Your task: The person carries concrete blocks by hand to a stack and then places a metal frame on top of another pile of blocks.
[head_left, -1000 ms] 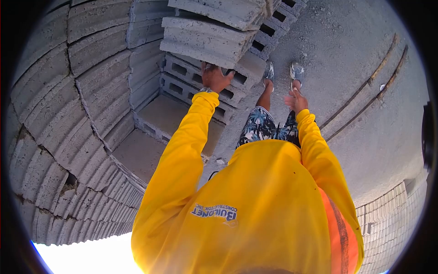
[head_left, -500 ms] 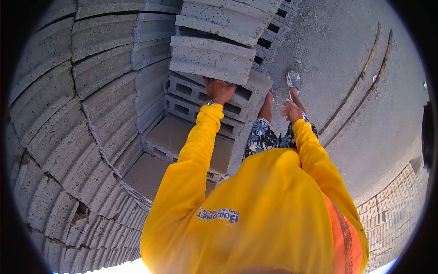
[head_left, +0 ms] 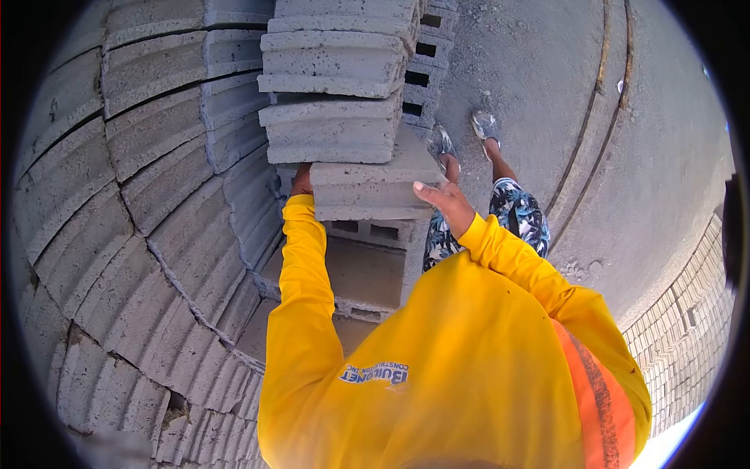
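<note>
A grey concrete hollow block [head_left: 367, 192] is between my two hands, level with its grooved side facing me. My left hand [head_left: 301, 180] grips its left end; most of the fingers are hidden behind the block. At the opposite end, my right hand [head_left: 451, 205] has its thumb on the near face, and the other fingers are largely out of sight. Just beyond the held block rises a stack of similar blocks [head_left: 332, 129], the nearest one slightly askew. Lower blocks [head_left: 367, 270] form a step beneath my hands.
A tall wall of stacked blocks [head_left: 156, 164] runs close along my left. Gravel ground [head_left: 531, 102] lies to the right, with two long thin poles [head_left: 587, 117] on it. More block stacks [head_left: 687, 305] stand at the lower right. My feet [head_left: 484, 125] are beside the stack.
My right hand has come from beside my leg onto the block's right end. The block is now between both hands, nearer my body. The view has shifted.
</note>
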Available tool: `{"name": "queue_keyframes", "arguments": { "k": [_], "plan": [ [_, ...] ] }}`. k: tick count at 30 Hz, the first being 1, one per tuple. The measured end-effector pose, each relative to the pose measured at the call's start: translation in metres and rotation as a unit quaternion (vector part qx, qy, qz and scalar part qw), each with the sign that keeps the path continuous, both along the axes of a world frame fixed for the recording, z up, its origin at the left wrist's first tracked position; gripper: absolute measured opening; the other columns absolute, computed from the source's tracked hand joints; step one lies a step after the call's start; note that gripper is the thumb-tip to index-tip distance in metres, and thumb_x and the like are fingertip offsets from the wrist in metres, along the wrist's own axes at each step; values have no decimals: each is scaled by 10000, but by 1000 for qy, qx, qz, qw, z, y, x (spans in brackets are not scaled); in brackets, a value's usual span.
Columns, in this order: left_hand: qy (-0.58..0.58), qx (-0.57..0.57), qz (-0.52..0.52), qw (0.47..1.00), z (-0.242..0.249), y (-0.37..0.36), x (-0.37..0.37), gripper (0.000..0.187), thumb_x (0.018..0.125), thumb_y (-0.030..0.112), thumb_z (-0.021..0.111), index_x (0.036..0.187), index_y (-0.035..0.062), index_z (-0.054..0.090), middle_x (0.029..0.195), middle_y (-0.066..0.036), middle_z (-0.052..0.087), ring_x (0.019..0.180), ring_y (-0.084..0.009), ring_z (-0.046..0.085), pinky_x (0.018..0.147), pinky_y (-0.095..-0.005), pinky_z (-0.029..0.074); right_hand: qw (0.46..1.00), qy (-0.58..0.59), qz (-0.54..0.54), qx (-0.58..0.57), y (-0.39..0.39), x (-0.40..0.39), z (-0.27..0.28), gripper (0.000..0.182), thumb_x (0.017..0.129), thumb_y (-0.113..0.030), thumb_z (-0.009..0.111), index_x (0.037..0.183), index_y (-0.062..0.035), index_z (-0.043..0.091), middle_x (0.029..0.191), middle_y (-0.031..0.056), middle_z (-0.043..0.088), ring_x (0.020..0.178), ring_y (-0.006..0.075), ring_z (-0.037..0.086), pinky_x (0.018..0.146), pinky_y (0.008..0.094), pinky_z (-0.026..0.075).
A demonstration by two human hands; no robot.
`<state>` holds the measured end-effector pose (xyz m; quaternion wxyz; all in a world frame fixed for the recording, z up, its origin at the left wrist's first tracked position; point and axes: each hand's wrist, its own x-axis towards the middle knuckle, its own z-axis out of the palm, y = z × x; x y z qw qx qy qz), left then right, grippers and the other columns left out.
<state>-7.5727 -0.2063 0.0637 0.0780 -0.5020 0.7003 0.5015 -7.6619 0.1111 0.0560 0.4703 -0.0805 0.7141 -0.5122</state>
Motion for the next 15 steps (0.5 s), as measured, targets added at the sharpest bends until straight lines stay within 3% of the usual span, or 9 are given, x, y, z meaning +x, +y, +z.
{"name": "queue_keyframes", "arguments": {
  "k": [1, 3, 9, 12, 15],
  "plan": [
    [12, 15, 16, 1000, 1, -6, 3, 391, 709, 119, 684, 1068, -26, 627, 1023, -160, 671, 941, -325, 621, 862, -335, 462, 996, -60, 45, 48, -17, -25, 42, 729, 866, -551, 565, 1222, 81, 491, 1129, 293, 499, 1187, 349, 429, 1011, 393, 327],
    [20, 36, 39, 998, 8, -13, 14, 383, 716, 128, 677, 1063, -26, 627, 1017, -160, 671, 936, -325, 622, 854, -338, 464, 987, -116, 85, 71, -41, -28, 58, 714, 854, -533, 582, 1166, 105, 512, 1034, 297, 545, 1100, 381, 483, 950, 416, 380],
    [26, 50, 62, 996, 13, -16, 30, 361, 737, 154, 656, 1050, -24, 629, 1000, -159, 670, 919, -323, 624, 832, -347, 468, 997, -2, 73, 16, -80, 6, 29, 622, 854, -491, 593, 1031, 103, 537, 935, 301, 592, 979, 421, 535, 844, 453, 431],
    [29, 49, 60, 997, 9, -22, 26, 352, 748, 168, 645, 1043, -23, 629, 991, -159, 670, 910, -323, 626, 821, -352, 470, 996, -31, 87, 4, -77, 2, 29, 566, 861, -474, 602, 942, 82, 538, 868, 277, 601, 850, 399, 570, 755, 451, 456],
    [33, 47, 61, 996, 5, -23, 20, 344, 759, 181, 635, 1036, -23, 630, 983, -159, 669, 902, -322, 627, 810, -356, 473, 998, -8, 66, 7, -79, 6, 28, 571, 860, -471, 604, 950, 89, 544, 866, 282, 612, 853, 410, 576, 761, 454, 457]
  ]
}}
